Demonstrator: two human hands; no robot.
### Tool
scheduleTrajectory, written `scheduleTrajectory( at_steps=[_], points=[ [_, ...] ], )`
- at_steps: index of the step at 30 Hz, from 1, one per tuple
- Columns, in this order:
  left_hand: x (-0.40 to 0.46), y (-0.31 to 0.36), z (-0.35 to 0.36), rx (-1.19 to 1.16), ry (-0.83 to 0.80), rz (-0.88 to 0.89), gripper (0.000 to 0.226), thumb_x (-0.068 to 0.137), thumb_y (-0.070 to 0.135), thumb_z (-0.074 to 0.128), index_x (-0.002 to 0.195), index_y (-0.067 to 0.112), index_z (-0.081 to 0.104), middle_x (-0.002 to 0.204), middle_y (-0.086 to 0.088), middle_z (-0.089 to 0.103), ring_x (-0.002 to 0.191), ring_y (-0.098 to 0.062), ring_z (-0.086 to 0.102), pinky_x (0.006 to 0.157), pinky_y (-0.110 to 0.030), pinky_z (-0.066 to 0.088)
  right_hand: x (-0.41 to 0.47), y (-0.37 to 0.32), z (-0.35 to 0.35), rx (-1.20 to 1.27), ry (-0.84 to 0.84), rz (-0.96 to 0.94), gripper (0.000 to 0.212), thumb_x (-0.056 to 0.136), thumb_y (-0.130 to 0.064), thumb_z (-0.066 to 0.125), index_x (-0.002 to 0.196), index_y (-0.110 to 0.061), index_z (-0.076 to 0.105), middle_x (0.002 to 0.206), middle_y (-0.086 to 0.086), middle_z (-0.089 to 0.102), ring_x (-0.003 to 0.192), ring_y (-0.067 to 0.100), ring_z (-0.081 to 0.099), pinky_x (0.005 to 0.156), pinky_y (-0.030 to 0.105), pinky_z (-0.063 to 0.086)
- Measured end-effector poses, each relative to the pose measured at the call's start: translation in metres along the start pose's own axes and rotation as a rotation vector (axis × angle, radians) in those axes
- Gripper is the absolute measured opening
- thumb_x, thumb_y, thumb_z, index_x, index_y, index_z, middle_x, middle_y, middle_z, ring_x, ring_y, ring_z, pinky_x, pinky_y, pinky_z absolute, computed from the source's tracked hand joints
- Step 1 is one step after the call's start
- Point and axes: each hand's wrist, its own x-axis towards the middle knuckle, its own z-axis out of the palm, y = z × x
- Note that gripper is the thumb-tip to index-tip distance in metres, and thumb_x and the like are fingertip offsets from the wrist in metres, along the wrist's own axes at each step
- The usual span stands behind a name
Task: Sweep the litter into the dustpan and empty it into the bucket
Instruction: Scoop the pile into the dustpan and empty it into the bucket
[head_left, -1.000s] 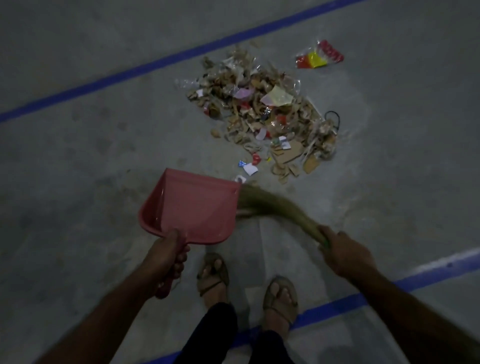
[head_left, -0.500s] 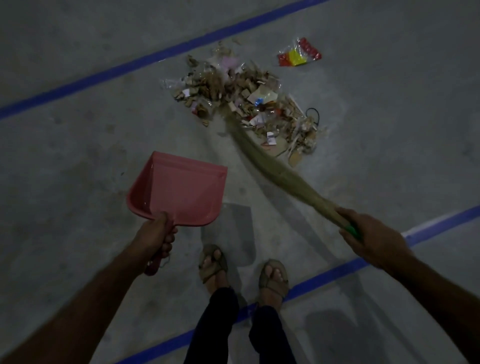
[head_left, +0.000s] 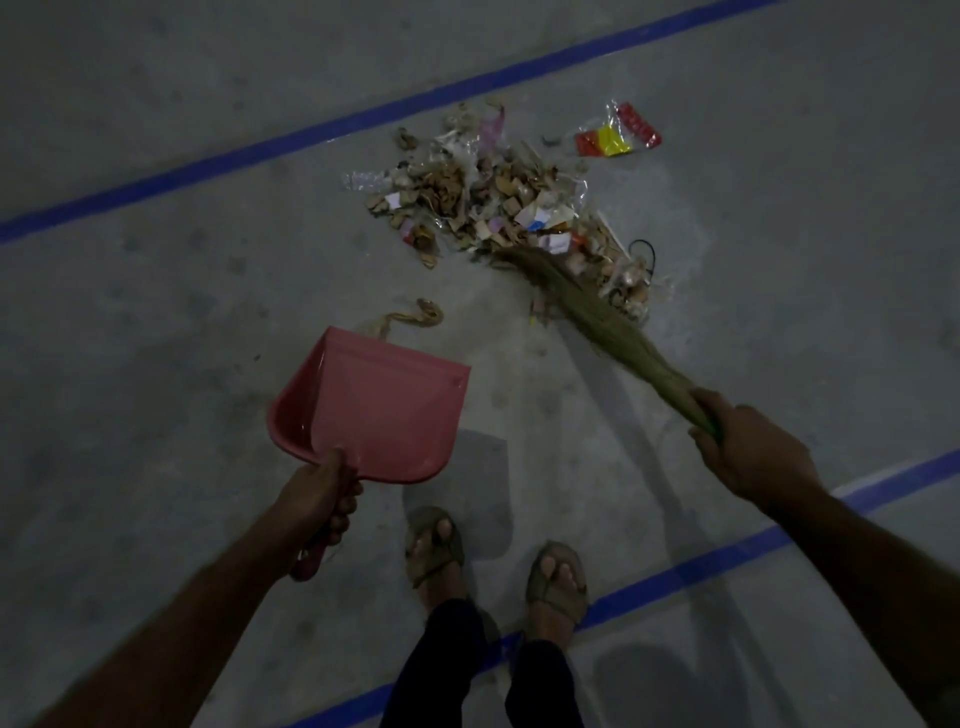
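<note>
Left hand (head_left: 317, 491): fingers curled tight around the dustpan's handle, thumb lying along the top near the pan's back edge.
Dustpan (head_left: 379, 410): pink, held just above the grey floor (head_left: 156, 338) left of the feet, its open mouth facing far, toward the litter but well short of it; nothing lies in the pan.
Right hand (head_left: 753, 452): fingers clamped around the broom's green grip end, knuckles up.
Broom (head_left: 602, 322): soft grass bundle slanting from the right hand up and left, bristle tips touching the near edge of the litter.
Litter pile (head_left: 498, 208): cardboard scraps, paper bits and clear plastic, heaped on the floor far from both hands, between the two blue lines; only the broom reaches it.
Stray wrapper (head_left: 618, 137): red and yellow, lying apart at the pile's far right.
Curled scrap (head_left: 415, 317): a tan twist of fibre on the floor just beyond the dustpan's mouth, apart from the main pile.
Black loop (head_left: 644, 252): thin, at the pile's right edge.
Blue lines (head_left: 260, 150): one runs behind the pile, another crosses near the sandalled feet (head_left: 556, 582).
</note>
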Motion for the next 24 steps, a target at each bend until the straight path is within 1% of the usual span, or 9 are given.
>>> scheduleTrajectory(
  at_steps=[3,7,9,11,13,16,19,22,24],
  points=[
    [-0.008,0.006,-0.018,-0.053,0.014,-0.009,0.055,0.103,0.050,0.036,0.078,0.006,0.055,0.045,0.002,0.039,0.034,-0.011,0.030,0.043,-0.017,0.026,-0.030,-0.015,-0.003,0.103,0.009,-0.020,0.057,0.094,-0.053,0.046,0.147,-0.037,0.031,0.096,0.006,0.060,0.075,0.022,0.058,0.065,0.039,0.053],
    [-0.019,0.015,-0.049,-0.115,0.029,-0.018,0.052,0.103,0.047,0.036,0.076,0.007,0.055,0.046,0.001,0.038,0.035,-0.012,0.029,0.046,-0.018,0.025,-0.072,-0.051,-0.006,0.220,-0.028,-0.060,0.056,0.094,-0.055,0.047,0.147,-0.041,0.032,0.111,0.002,0.063,0.088,0.019,0.063,0.074,0.039,0.055],
    [-0.022,0.016,-0.068,-0.133,0.033,-0.021,0.052,0.103,0.047,0.035,0.075,0.007,0.054,0.047,0.000,0.038,0.036,-0.012,0.029,0.048,-0.020,0.024,-0.077,-0.079,-0.004,0.246,-0.051,-0.068,0.056,0.096,-0.050,0.052,0.147,-0.041,0.034,0.120,0.002,0.063,0.097,0.021,0.064,0.080,0.037,0.053],
    [-0.023,0.017,-0.084,-0.148,0.047,-0.022,0.053,0.103,0.048,0.035,0.076,0.007,0.054,0.047,0.000,0.037,0.036,-0.012,0.028,0.048,-0.019,0.023,-0.072,-0.111,0.001,0.258,-0.074,-0.103,0.057,0.096,-0.048,0.055,0.148,-0.041,0.035,0.123,0.001,0.062,0.101,0.021,0.064,0.080,0.034,0.052],
    [-0.022,0.020,-0.096,-0.157,0.073,-0.019,0.054,0.104,0.048,0.036,0.078,0.005,0.054,0.046,0.000,0.036,0.034,-0.012,0.028,0.045,-0.016,0.023,-0.052,-0.143,0.009,0.247,-0.100,-0.163,0.059,0.096,-0.049,0.054,0.150,-0.039,0.034,0.123,0.000,0.062,0.103,0.021,0.064,0.080,0.032,0.051],
    [-0.013,0.028,-0.104,-0.136,0.101,0.008,0.053,0.105,0.047,0.036,0.082,0.004,0.055,0.045,0.001,0.037,0.033,-0.010,0.029,0.044,-0.016,0.023,-0.006,-0.188,0.022,0.151,-0.200,-0.250,0.059,0.096,-0.055,0.048,0.151,-0.040,0.030,0.116,0.004,0.061,0.098,0.024,0.062,0.072,0.032,0.048],
    [0.008,0.043,-0.100,-0.121,0.123,0.015,0.055,0.105,0.048,0.035,0.084,0.002,0.055,0.046,0.001,0.038,0.033,-0.011,0.029,0.042,-0.016,0.024,0.047,-0.217,0.026,0.082,-0.293,-0.239,0.063,0.088,-0.064,0.037,0.147,-0.041,0.032,0.114,0.007,0.060,0.097,0.029,0.063,0.071,0.035,0.050],
    [0.026,0.060,-0.089,-0.125,0.130,0.025,0.056,0.105,0.048,0.035,0.084,0.000,0.056,0.046,0.000,0.038,0.032,-0.012,0.030,0.040,-0.015,0.025,0.094,-0.211,0.022,0.099,-0.302,-0.147,0.056,0.093,-0.055,0.044,0.146,-0.039,0.034,0.117,0.009,0.060,0.101,0.030,0.061,0.074,0.035,0.047],
    [0.034,0.072,-0.081,-0.133,0.123,0.027,0.056,0.105,0.049,0.035,0.084,0.001,0.056,0.046,0.000,0.038,0.031,-0.011,0.029,0.040,-0.015,0.025,0.114,-0.189,0.014,0.128,-0.293,-0.117,0.057,0.093,-0.056,0.043,0.146,-0.039,0.033,0.116,0.008,0.062,0.099,0.028,0.061,0.078,0.038,0.051]
  ],
)
